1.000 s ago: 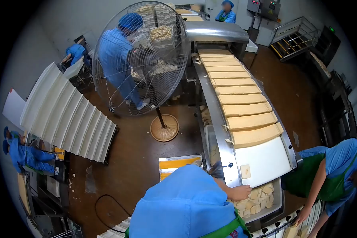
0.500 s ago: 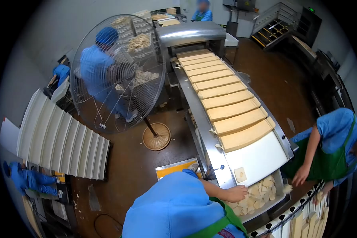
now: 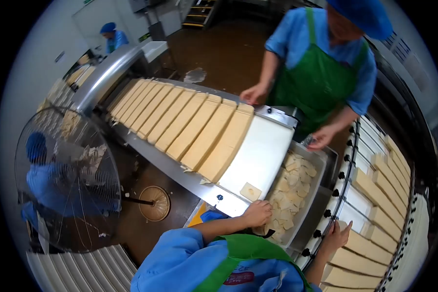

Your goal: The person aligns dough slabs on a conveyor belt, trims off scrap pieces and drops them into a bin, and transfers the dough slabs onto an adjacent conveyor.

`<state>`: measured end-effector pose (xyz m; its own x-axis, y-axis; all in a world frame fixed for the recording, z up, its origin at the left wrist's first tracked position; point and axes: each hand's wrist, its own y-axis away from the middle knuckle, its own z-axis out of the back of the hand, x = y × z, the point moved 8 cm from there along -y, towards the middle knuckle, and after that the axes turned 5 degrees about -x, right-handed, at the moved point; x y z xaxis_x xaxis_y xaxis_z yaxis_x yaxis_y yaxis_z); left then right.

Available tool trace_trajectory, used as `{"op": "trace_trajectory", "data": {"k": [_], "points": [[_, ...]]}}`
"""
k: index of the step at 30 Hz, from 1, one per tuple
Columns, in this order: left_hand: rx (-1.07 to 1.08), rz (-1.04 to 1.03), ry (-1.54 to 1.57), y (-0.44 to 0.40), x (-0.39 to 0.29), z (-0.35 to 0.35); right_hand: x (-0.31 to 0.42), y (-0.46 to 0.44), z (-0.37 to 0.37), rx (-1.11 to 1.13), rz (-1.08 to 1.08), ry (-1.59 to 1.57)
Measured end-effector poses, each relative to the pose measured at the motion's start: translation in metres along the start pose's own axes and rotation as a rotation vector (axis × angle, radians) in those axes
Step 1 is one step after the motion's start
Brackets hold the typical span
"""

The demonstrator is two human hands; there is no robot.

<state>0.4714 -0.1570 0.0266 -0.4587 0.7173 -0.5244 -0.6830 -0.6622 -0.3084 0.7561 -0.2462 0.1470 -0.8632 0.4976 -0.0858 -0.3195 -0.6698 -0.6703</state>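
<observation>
My left hand [image 3: 257, 213] is at the end of a white conveyor belt [image 3: 258, 151], by the near corner of a metal tray [image 3: 301, 221]. Its fingers are curled, and what they hold, if anything, is hidden. Thin pale dough pieces [image 3: 289, 190] fill the tray. A squarish flat dough piece [image 3: 250, 191] lies on the belt just beyond that hand. My right hand [image 3: 337, 236] reaches over the near edge of the right-hand conveyor [image 3: 357, 202], fingers bent around a small pale piece [image 3: 344, 225]. Long dough strips [image 3: 370, 250] lie beside it.
Long dough slabs [image 3: 228, 141] lie across the belt. A co-worker in a green apron [image 3: 321, 87] stands opposite, one hand by the slabs, the other near the tray. A caged fan [image 3: 68, 180] stands left, above a ridged white panel [image 3: 82, 267]. Black knobs [image 3: 336, 193] line the right conveyor's edge.
The view has swung right, showing more of the right-hand conveyor. My right hand has come into view there. My left hand stays by the tray corner. The co-worker's hand has moved to the slabs.
</observation>
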Motion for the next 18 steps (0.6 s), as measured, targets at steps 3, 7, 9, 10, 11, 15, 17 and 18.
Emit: {"op": "trace_trajectory", "data": {"k": [3, 7, 9, 10, 11, 15, 17, 18], "points": [[-0.034, -0.077, 0.175, 0.000, 0.004, 0.012, -0.029, 0.008, -0.019, 0.120, -0.269, 0.225], [-0.213, -0.035, 0.389, 0.013, 0.014, 0.080, -0.033, 0.009, -0.038, 0.298, -0.388, 0.290], [-0.293, 0.053, 0.394, 0.030, 0.034, 0.110, -0.037, 0.014, -0.039, 0.294, -0.337, 0.302], [-0.322, 0.180, 0.375, 0.045, 0.050, 0.123, -0.029, 0.014, -0.034, 0.271, -0.287, 0.283], [-0.369, 0.306, 0.394, 0.061, 0.070, 0.133, -0.018, 0.013, -0.029, 0.249, -0.232, 0.258], [-0.694, 0.696, 0.004, 0.127, 0.132, 0.201, 0.048, 0.014, -0.005, 0.065, -0.089, -0.127], [-0.727, 0.845, -0.047, 0.156, 0.167, 0.208, 0.101, 0.011, -0.005, 0.098, -0.026, -0.313], [-0.756, 0.982, -0.082, 0.172, 0.186, 0.211, 0.135, 0.007, -0.002, 0.124, 0.029, -0.481]]}}
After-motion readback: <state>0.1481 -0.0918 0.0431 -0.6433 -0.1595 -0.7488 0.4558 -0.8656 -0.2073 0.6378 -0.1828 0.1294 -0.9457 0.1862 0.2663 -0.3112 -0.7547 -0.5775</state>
